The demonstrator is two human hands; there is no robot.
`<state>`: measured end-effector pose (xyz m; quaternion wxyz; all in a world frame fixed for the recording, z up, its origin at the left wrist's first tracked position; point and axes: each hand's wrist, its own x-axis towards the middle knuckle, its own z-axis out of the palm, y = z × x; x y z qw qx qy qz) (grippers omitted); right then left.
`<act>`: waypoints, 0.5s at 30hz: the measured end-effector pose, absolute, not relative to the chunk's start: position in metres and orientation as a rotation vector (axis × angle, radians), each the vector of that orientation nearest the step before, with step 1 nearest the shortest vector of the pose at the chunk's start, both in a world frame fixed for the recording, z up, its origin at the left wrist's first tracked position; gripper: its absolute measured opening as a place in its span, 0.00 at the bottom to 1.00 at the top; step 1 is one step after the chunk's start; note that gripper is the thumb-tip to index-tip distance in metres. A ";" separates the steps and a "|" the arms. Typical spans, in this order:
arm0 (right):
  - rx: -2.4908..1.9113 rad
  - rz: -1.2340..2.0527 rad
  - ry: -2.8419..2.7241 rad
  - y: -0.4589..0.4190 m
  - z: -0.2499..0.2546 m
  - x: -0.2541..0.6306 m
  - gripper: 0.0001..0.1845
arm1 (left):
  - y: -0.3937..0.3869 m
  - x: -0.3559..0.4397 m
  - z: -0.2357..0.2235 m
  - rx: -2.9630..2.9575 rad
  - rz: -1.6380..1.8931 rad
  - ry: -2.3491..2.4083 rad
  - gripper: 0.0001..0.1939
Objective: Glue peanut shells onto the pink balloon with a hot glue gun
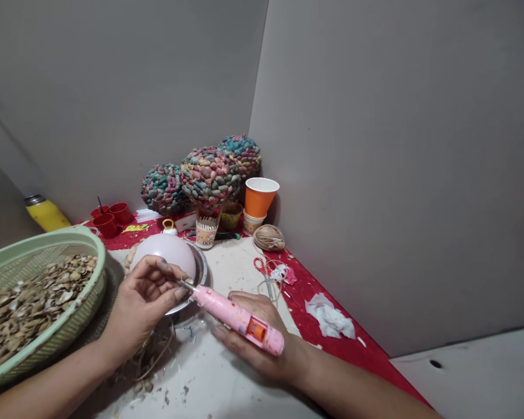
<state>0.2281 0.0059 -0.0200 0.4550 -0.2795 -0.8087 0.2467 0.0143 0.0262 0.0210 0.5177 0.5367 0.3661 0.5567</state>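
My right hand point(265, 308) is wrapped round a pink hot glue gun point(227, 308), its metal nozzle pointing left. Between the fingertips of my left hand point(146, 291) is a small nut shell point(185, 278), right at the nozzle tip. Behind the left fingers, a pale pink balloon point(168, 251) rests in a round metal bowl point(204, 267). Several shells show along the balloon's left side. To the left, a green plastic basket point(99, 273) holds a heap of loose brown shell halves point(39, 308).
Behind stand several shell-covered coloured balls point(212, 177), red cups point(105, 224), an orange paper cup point(259, 201) and a yellow bottle point(50, 215). Twine point(268, 237), red-handled scissors point(266, 273) and crumpled tissue point(329, 316) lie on the right. Grey walls enclose the table.
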 end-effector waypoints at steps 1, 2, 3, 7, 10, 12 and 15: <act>-0.667 0.581 -2.009 0.006 -0.020 0.228 0.18 | 0.026 0.014 0.021 1.290 1.339 0.873 0.15; -0.656 0.553 -2.024 0.006 -0.020 0.228 0.18 | 0.026 0.013 0.021 1.293 1.347 0.869 0.15; -0.653 0.521 -2.036 0.006 -0.018 0.229 0.18 | 0.026 0.012 0.021 1.299 1.363 0.871 0.15; -0.731 0.372 -2.022 0.011 -0.010 0.233 0.17 | 0.025 0.007 0.033 1.306 1.489 0.899 0.15; -0.963 0.313 -2.008 0.017 -0.009 0.243 0.16 | 0.020 0.001 0.054 1.260 1.647 0.828 0.16; -1.154 0.257 -2.036 0.021 -0.013 0.253 0.17 | 0.014 -0.004 0.069 1.241 1.749 0.745 0.16; -1.434 0.193 -2.162 0.024 -0.025 0.267 0.13 | 0.005 -0.013 0.087 1.241 1.870 0.654 0.16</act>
